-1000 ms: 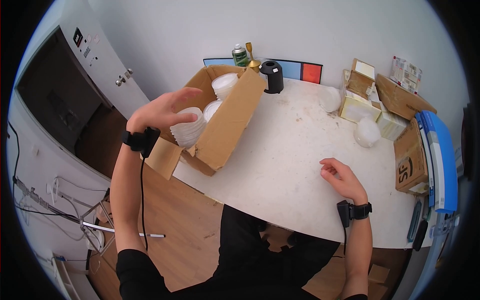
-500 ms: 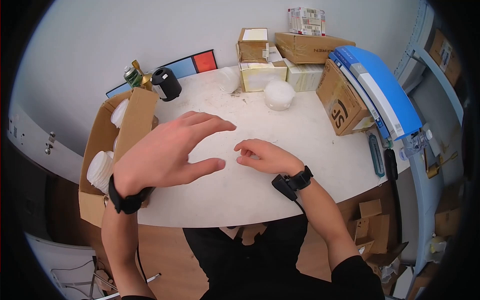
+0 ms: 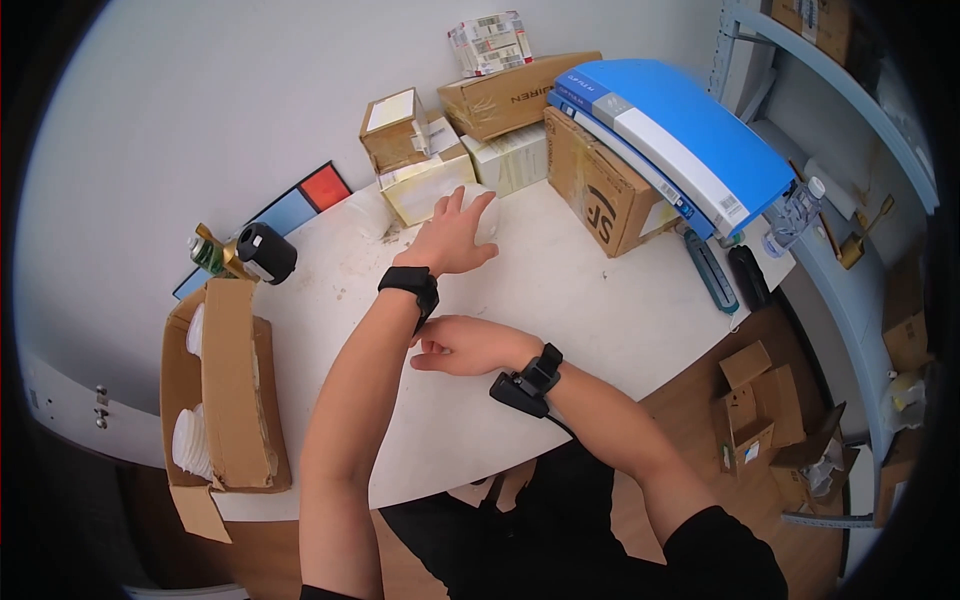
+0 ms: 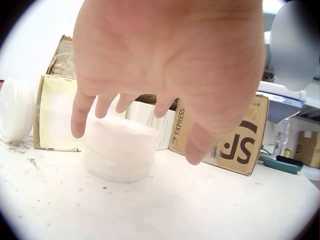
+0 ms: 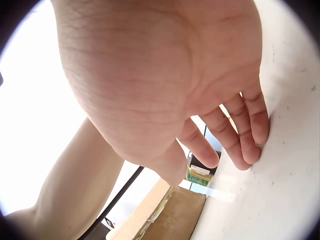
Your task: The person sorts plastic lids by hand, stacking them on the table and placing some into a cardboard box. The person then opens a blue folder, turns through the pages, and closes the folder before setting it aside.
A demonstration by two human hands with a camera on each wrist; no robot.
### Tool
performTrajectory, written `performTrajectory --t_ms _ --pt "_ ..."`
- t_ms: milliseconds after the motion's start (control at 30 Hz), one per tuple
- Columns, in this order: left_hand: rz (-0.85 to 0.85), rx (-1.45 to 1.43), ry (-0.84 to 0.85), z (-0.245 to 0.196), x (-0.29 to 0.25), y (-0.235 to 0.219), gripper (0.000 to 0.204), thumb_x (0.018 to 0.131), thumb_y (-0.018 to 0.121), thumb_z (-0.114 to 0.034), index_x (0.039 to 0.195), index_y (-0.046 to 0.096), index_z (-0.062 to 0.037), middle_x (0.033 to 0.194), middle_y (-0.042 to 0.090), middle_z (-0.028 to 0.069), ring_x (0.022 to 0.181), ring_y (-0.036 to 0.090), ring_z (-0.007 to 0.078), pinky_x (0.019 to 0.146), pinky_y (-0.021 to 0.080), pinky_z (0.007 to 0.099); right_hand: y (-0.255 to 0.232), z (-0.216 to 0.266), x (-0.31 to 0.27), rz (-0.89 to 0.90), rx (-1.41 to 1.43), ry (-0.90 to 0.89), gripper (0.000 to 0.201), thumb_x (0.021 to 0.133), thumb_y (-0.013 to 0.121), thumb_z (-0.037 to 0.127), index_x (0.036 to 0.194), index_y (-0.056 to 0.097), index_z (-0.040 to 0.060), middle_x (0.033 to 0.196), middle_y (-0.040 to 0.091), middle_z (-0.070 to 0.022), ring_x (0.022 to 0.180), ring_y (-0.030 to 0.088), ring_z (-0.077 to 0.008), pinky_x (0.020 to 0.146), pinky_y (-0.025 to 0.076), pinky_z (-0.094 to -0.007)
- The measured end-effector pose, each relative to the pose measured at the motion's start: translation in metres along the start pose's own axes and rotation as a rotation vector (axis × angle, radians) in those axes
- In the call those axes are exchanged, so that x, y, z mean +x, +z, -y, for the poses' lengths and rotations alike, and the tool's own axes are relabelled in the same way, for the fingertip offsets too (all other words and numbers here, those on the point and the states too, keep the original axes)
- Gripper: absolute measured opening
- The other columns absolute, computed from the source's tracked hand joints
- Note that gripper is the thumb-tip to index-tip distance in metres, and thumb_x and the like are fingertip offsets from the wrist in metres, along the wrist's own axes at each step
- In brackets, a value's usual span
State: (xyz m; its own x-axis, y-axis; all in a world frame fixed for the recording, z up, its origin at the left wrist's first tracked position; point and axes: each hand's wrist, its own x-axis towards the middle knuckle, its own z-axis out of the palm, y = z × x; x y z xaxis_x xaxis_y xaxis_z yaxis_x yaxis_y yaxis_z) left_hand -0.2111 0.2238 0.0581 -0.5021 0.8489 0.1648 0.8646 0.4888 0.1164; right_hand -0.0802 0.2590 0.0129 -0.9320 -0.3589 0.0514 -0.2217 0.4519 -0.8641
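A stack of round, translucent white lids or bowls [image 4: 120,147] stands on the table in front of the yellow-white box. My left hand [image 3: 452,238] reaches over it with spread fingers; in the left wrist view the hand [image 4: 170,65] is above and on the near side of the stack, and contact cannot be told. The head view shows my right hand [image 3: 475,345] low over the table below the left wrist, fingers loosely bent, holding nothing. A second white round piece [image 3: 368,215] lies to the left of the boxes.
An open cardboard box [image 3: 235,390] with white round stacks [image 3: 190,443] stands at the left. Behind it are a black canister [image 3: 267,252] and a green bottle [image 3: 207,255]. An SF box [image 3: 600,190], blue binders [image 3: 680,130] and a teal cutter [image 3: 710,272] are at the right.
The view has swung to the right. My left hand has moved from the open box across the table to the white stack at the back; my right hand now lies beneath the left wrist.
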Motion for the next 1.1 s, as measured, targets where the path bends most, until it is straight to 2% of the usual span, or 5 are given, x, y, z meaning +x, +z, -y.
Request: performTrajectory --t_ms 200,333,600,867,1100 --pt "-0.548 -0.033 -0.11 0.024 0.024 -0.018 0.025 0.094 0.067 -0.028 0.1 0.067 -0.004 0.098 0.068 0.0165 0.103 0.063 0.039 0.087 0.05 0.0483 0.0 0.0 0.0 0.028 -0.006 -0.017 0.042 0.101 0.063 0.034 0.125 0.064 -0.0003 0.093 0.066 -0.0146 0.087 0.065 -0.0303 0.08 0.052 -0.0408" --pt "-0.486 0.042 -0.415 0.095 0.011 -0.032 0.021 0.087 0.068 -0.024 0.088 0.063 -0.0039 0.086 0.068 0.0135 0.09 0.062 0.0374 0.082 0.049 0.0476 0.005 -0.006 0.002 0.003 -0.016 -0.065 0.045 0.102 0.061 0.038 0.125 0.063 -0.0009 0.1 0.068 -0.0184 0.098 0.066 -0.036 0.087 0.052 -0.0438" --pt "-0.492 0.004 -0.435 0.19 -0.034 0.003 0.076 0.093 0.069 -0.03 0.158 0.036 -0.0082 0.154 0.04 0.0346 0.143 0.039 0.0496 0.117 0.035 0.0542 0.001 0.0 -0.002 0.018 -0.009 -0.006 0.048 0.1 0.061 0.042 0.127 0.063 0.0024 0.117 0.071 -0.0209 0.111 0.067 -0.0378 0.093 0.053 -0.0471" --pt "-0.193 -0.02 -0.287 0.194 -0.026 -0.009 0.073 0.095 0.07 -0.034 0.157 0.041 -0.0102 0.157 0.044 0.0281 0.148 0.038 0.045 0.119 0.034 0.0504 0.002 0.001 -0.001 0.026 -0.005 -0.005 0.046 0.101 0.061 0.042 0.126 0.064 0.0033 0.11 0.07 -0.018 0.105 0.067 -0.0357 0.089 0.053 -0.046" --pt "-0.372 -0.122 -0.329 0.165 -0.039 -0.006 0.069 0.078 0.086 -0.03 0.127 0.049 0.0007 0.129 0.058 0.0214 0.123 0.055 0.0405 0.106 0.044 0.0459 -0.001 0.001 -0.002 0.031 0.006 -0.011 0.046 0.102 0.061 0.04 0.125 0.064 0.0016 0.102 0.069 -0.0159 0.096 0.066 -0.0338 0.085 0.052 -0.044"
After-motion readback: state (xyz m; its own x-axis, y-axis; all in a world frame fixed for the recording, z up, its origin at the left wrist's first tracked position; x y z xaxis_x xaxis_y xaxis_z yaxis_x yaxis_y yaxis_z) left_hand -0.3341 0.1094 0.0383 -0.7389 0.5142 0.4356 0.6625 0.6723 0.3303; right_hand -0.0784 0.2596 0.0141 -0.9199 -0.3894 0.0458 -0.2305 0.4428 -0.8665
